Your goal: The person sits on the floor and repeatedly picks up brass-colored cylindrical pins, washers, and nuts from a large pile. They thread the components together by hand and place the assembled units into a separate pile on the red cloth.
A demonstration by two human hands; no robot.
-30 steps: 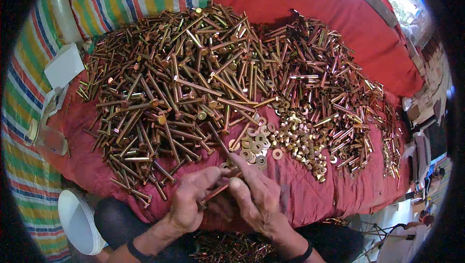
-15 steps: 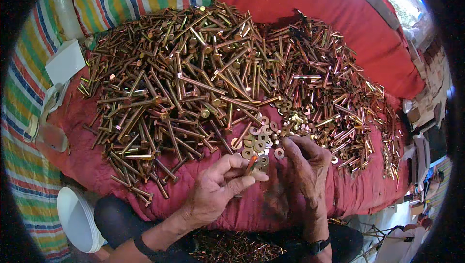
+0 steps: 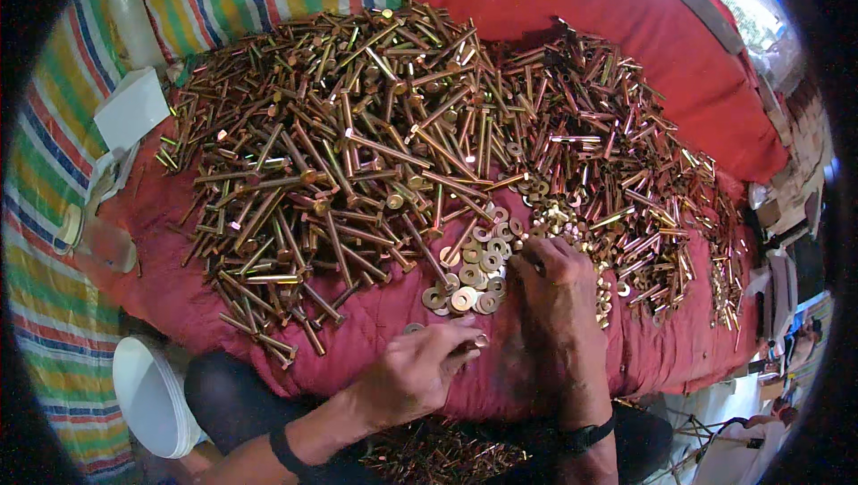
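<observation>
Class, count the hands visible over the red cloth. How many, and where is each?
2. The left hand is near the cloth's front edge; the right hand rests by the washers. None seem hidden.

- Flat washers (image 3: 472, 272): brass-coloured rings with round centre holes, lying flat and overlapping in a small loose cluster on the red quilted cloth, just beside the near edge of the bolt heap.
- Bolt (image 3: 471, 340): short, brass-coloured, roughly level, only its end visible, above the cloth just below the washer cluster.
</observation>
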